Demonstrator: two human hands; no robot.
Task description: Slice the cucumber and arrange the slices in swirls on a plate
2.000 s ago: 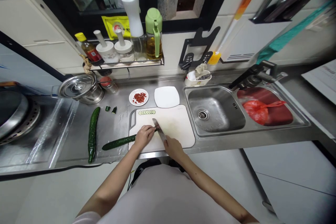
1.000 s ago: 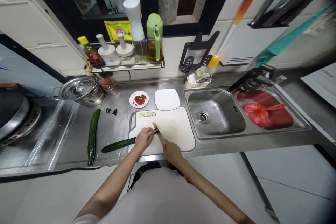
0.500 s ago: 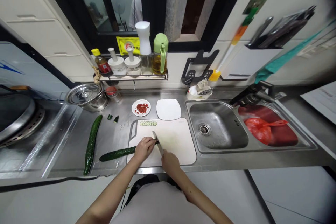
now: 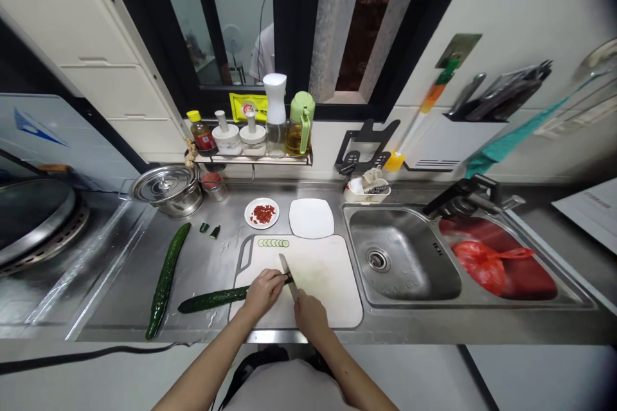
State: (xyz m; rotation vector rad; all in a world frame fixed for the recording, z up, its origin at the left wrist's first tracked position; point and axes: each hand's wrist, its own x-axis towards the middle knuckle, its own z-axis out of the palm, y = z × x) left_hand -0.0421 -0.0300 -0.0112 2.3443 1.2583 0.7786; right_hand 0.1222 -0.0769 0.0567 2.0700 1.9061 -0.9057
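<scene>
My left hand (image 4: 265,290) is closed over a dark green cucumber (image 4: 212,300), near its right end. The cucumber lies partly on the white cutting board (image 4: 332,270) and sticks out past the board's left edge. In my right hand (image 4: 309,316) is the handle of a knife (image 4: 290,273). Its blade points away from me and rests by the cucumber's cut end, beside my left fingers. A row of thin cucumber slices (image 4: 273,243) overlaps along the top of the board. Farther left, a second, whole cucumber (image 4: 167,279) lies on the steel counter near two small cut ends (image 4: 214,232).
Behind the board stand a plate of chopped red pieces (image 4: 261,213) and a white square plate (image 4: 311,218). At right is a double sink (image 4: 405,257) with a red plastic bag (image 4: 482,266). A lidded pot (image 4: 168,191) and a condiment rack (image 4: 250,159) are at back left.
The view has tilted upward, so the counter and everything on it sits lower in the picture. Both hands keep their hold and nearly the same place on the board.
</scene>
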